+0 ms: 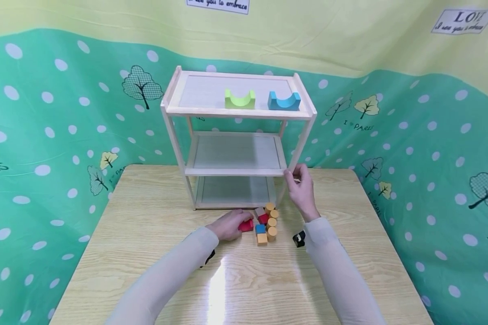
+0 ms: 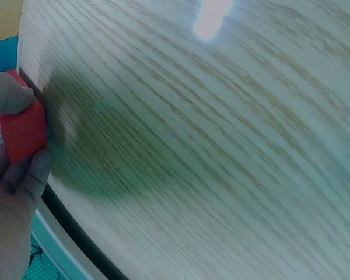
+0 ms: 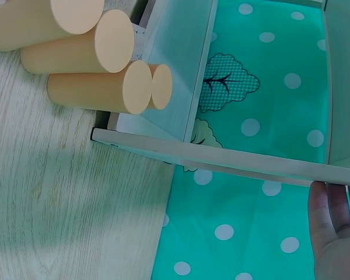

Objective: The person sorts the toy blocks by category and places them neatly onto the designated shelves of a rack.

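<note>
My left hand [image 1: 227,225] pinches a red block [image 2: 26,131] low at the tabletop, with the thumb over it and fingertips beneath in the left wrist view. My right hand [image 1: 302,192] grips the right front post of a white three-tier shelf [image 1: 236,172] at middle-tier height; its fingers pass behind the post in the right wrist view. Between the hands stand several wooden cylinders [image 1: 271,234] in a row. Beside them are a blue block [image 1: 260,229], an orange block [image 1: 262,239], another red block [image 1: 263,219] and a greyish-pink block [image 1: 260,212].
On the shelf's top tier sit a green arch block [image 1: 240,103] and a blue arch block [image 1: 283,105]. The shelf stands at the back of a wood-grain table [image 1: 146,253]. A patterned green and yellow cloth [image 1: 85,135] hangs around the table.
</note>
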The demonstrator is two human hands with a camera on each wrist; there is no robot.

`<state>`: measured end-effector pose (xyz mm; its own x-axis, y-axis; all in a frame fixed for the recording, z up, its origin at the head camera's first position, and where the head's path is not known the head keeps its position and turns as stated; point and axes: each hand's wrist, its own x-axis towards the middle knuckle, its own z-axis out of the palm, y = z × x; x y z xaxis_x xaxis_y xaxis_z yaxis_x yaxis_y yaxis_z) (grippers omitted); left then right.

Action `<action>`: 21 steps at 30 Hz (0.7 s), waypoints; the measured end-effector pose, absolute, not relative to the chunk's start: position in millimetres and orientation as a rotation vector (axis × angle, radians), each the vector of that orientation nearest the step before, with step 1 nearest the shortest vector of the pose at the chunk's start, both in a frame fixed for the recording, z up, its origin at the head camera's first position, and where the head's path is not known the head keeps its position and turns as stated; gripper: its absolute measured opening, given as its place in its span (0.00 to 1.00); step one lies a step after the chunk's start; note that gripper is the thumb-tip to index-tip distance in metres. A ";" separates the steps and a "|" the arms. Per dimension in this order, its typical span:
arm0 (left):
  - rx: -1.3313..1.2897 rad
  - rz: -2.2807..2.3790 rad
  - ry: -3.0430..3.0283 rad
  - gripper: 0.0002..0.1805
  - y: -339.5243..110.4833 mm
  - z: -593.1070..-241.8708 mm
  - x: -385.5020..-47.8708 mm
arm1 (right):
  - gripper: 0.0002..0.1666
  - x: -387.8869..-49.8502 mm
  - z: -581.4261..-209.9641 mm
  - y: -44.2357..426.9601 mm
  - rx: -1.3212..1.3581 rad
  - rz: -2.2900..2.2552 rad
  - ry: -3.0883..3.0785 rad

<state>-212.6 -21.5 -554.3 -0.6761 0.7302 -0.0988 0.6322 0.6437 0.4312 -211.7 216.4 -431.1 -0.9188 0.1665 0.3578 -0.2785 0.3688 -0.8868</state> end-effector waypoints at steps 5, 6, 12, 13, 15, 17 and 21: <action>1.087 0.527 2.612 0.35 -27.4 -553.4 -212.2 | 0.13 -218.4 -440.6 219.6 0.081 1.557 -2.251; 1.087 0.528 2.614 0.34 -29.1 -553.1 -212.2 | 0.13 -216.3 -436.7 218.0 0.088 1.564 -2.247; 1.107 0.518 2.621 0.33 -38.6 -544.5 -210.6 | 0.12 -202.5 -415.5 210.1 0.111 1.568 -2.255; 1.101 0.520 2.622 0.34 -40.1 -542.1 -210.0 | 0.12 -202.3 -415.3 210.1 0.112 1.565 -2.255; 1.084 0.523 2.623 0.35 -42.8 -537.5 -209.0 | 0.12 -202.0 -414.9 210.0 0.112 1.554 -2.258; 1.074 0.525 2.624 0.36 -46.0 -534.2 -208.4 | 0.12 -201.8 -414.6 210.1 0.118 1.549 -2.259; 1.102 0.526 2.619 0.34 -52.7 -530.1 -206.8 | 0.12 -202.0 -415.1 210.7 0.130 1.554 -2.256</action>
